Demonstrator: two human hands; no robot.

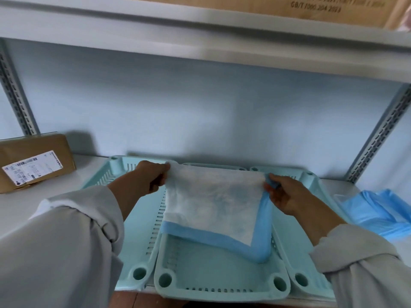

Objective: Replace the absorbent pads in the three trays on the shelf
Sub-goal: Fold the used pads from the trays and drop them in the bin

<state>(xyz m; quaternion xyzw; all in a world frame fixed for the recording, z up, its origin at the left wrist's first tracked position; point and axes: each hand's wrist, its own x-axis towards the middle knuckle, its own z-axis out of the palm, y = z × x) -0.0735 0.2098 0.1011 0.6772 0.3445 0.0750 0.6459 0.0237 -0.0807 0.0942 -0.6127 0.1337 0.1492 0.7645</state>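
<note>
Hands hold a white absorbent pad with a blue border [213,203] above the middle pale-green plastic tray [222,283] on the white shelf [17,207]. Left hand [149,178] and right hand [284,194] each pinch a far corner, fingers clamped on the pad. Matching trays flank it left [138,230] and right [311,181]. Crumpled blue plastic sheeting [378,210] lies right; a brown labelled parcel [35,161] sits left.

Three trays abreast on the shelf

On the shelf [44,203] the left tray [142,221], middle tray [222,278] and right tray [295,236] sit side by side, touching. A pad [213,203] hangs over the middle tray, with the left hand [151,176] and right hand [284,194] at its far corners. A box [37,161] lies far left (well apart from the trays); a bag [378,210] lies right of them.
</note>
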